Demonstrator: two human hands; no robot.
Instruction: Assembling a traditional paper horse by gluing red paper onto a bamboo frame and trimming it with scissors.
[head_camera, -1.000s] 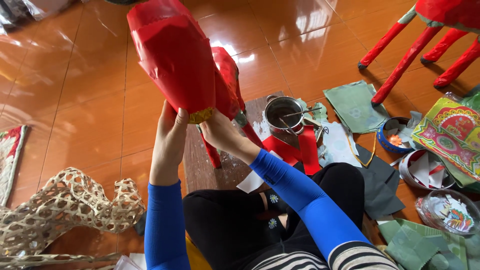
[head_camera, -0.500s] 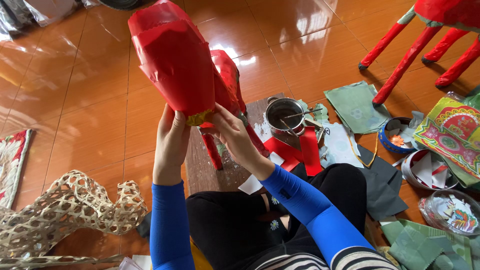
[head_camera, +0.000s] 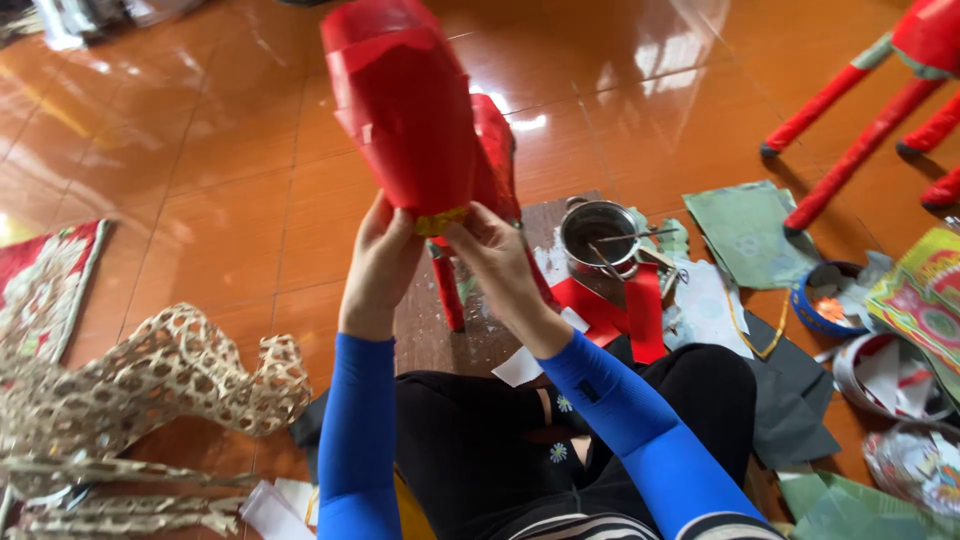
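I hold a big red paper-covered figure (head_camera: 405, 110) up in front of me, its red legs hanging down behind it. My left hand (head_camera: 378, 265) grips its lower left edge. My right hand (head_camera: 492, 255) pinches the bottom rim, where a yellow strip (head_camera: 440, 220) shows. Both arms wear blue sleeves. Below my hands lies a dark wooden board (head_camera: 430, 335) on the floor.
A small metal pot (head_camera: 598, 236) with a tool in it stands on the board, beside red paper strips (head_camera: 620, 310). Green and grey paper sheets (head_camera: 745, 225), tape rolls (head_camera: 825, 300) and coloured prints lie right. A woven bamboo frame (head_camera: 140, 385) lies left. Red legs of another figure (head_camera: 850, 110) stand top right.
The red figure has shifted slightly left and tilted. My right hand has slid along the bottom rim toward the yellow strip; my left hand keeps its grip.
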